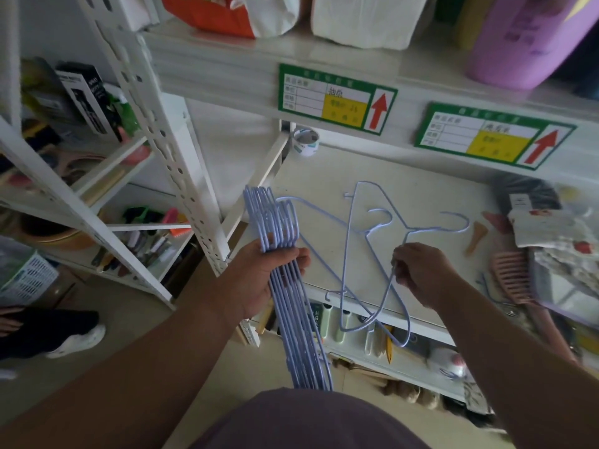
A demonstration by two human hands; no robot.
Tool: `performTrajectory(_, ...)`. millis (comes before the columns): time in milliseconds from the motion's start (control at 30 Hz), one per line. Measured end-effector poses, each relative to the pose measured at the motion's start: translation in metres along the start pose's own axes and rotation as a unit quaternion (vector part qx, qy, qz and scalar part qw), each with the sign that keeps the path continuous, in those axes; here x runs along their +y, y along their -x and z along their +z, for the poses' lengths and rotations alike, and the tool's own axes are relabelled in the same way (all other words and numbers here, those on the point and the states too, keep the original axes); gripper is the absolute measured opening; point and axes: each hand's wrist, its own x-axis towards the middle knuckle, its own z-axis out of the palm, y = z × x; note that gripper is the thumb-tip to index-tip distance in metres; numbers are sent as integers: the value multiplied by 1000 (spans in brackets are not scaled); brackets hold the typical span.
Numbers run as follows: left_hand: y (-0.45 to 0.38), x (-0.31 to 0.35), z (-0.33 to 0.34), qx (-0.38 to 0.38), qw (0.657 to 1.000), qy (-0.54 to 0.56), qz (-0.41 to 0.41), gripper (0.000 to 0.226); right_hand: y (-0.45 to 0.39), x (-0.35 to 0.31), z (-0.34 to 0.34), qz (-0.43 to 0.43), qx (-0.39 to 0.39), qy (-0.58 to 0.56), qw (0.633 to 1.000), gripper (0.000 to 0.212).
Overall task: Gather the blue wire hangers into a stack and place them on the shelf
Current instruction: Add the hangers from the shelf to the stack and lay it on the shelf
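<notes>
At the centre left of the frame the left hand (259,280) is closed around a bundle of blue wire hangers (288,286), fingers wrapped over the wires just below the hooks. The hooks fan out above the fist, pointing toward the upper frame; about seven can be counted, though they overlap too tightly for a sure count. The long bodies of the bundle run down past the wrist toward the bottom centre, in front of the person's dark shirt.

To the right of centre, the right hand (418,273) is closed in a pinch on the wire of one of the loose hangers (366,254) lying on the white shelf (437,196). Three loose hangers appear to lie there, crossing one another: one hook sits near the bundle's hooks, one in the middle, and one curls out toward the right. Their lower ends stick out past the shelf's front edge.

On the shelf rail above, two green labels (337,98) each carry one red arrow and one yellow patch. One roll of tape (306,142) sits under the rail, left of centre. At the right edge lie one pink comb (512,275) and some packaged goods. One purple bucket (525,37) stands in the upper right. At the lower left, one white shoe (77,341) rests on the floor.
</notes>
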Motion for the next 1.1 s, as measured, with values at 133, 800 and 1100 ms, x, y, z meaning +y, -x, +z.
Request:
performTrajectory(133, 1, 3, 5, -10, 1000, -5, 7, 22, 21, -22, 19, -95, -96, 9, 991, 22)
performTrajectory(800, 6, 7, -6, -54, 997, -46, -2, 35, 88, -12, 104, -142, -293, 345, 880, 14)
performTrajectory(1100, 10, 11, -7, -53, 998, -23, -14, 15, 94, -8, 121, -47, -237, 192, 951, 32)
